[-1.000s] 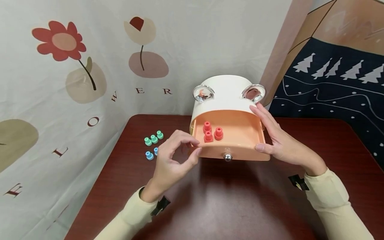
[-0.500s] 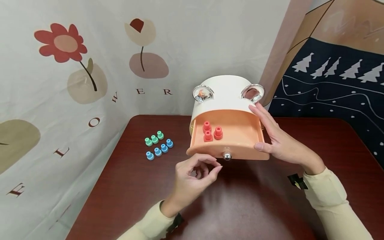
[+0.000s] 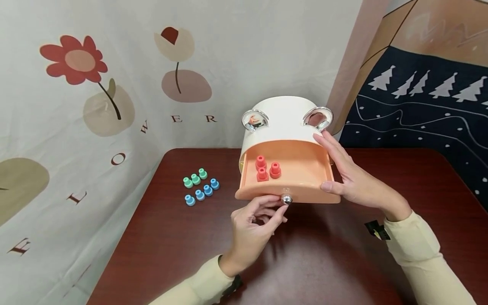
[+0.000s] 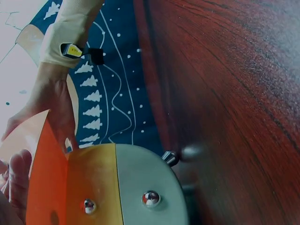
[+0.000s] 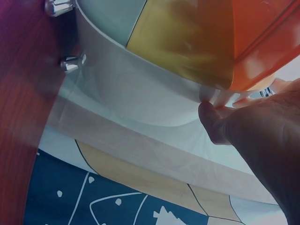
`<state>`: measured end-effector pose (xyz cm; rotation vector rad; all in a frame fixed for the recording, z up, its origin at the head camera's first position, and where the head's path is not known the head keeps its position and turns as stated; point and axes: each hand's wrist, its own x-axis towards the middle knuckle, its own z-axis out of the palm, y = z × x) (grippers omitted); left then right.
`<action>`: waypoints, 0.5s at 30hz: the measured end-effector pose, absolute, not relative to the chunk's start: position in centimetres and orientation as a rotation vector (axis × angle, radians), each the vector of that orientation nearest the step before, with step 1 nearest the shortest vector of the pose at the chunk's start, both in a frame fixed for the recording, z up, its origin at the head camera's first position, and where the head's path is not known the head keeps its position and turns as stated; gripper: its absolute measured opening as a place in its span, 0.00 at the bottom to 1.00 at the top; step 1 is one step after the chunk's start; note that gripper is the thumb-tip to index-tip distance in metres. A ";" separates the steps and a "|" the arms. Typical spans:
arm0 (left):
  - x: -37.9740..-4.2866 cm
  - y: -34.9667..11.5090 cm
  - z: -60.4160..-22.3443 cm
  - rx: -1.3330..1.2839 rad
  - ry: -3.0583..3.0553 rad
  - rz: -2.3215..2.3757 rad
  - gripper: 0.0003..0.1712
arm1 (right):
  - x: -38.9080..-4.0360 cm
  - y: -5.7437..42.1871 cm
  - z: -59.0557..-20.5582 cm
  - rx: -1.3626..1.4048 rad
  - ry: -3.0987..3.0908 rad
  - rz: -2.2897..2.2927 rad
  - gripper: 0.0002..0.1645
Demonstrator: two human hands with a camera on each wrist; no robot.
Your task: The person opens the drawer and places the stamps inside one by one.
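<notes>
A white rounded cabinet [image 3: 286,116] with two silver ring-shaped ears stands on the table, its orange top drawer [image 3: 301,163] pulled out. Three small red pegs [image 3: 275,170] sit in the drawer's left part. In the head view my left hand [image 3: 251,233] pinches the round silver knob [image 3: 286,199] on the drawer's front between thumb and index finger. My right hand [image 3: 356,184] lies along the cabinet's right side with extended fingers, thumb at the drawer's front right corner. The right wrist view shows that hand [image 5: 258,122] against the white shell.
Three green pegs [image 3: 195,178] and several blue pegs [image 3: 207,190] stand in rows on the dark red table [image 3: 171,237], left of the cabinet. Below the orange drawer are a yellow drawer [image 4: 93,176] and a grey-green one [image 4: 140,171], each with a silver knob. Printed cloth hangs behind.
My left hand has come away from the drawer's left corner, moved right and down below the drawer front, and taken hold of the knob. The right hand has stayed at the cabinet.
</notes>
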<state>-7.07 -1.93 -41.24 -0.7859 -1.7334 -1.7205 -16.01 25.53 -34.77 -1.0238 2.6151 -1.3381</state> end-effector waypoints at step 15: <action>-8.2 -1.0 -40.9 -0.780 -1.714 -1.721 0.16 | -16.0 25.5 -34.9 -0.994 2.588 -1.372 0.61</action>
